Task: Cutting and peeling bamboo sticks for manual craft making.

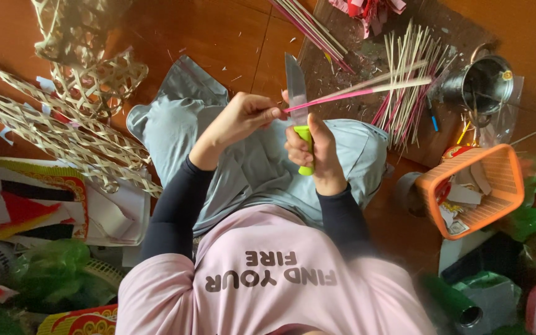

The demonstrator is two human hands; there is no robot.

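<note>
- The right hand [321,152] is closed around the green handle of a knife [297,99], blade pointing far.
- The left hand [243,118] pinches the near end of a pink bamboo stick [358,92]; the stick crosses the blade and extends right.
- Loose sticks [404,80] lie fanned on a dark board [342,68], far right.
- An orange basket [485,189] with paper scraps sits right; a metal pot [482,80] stands beyond it.
- Woven bamboo strips [63,136] lie left.
- Red-and-yellow printed paper [26,198] lies near left.
- Bare floor shows only at the far edge.
</note>
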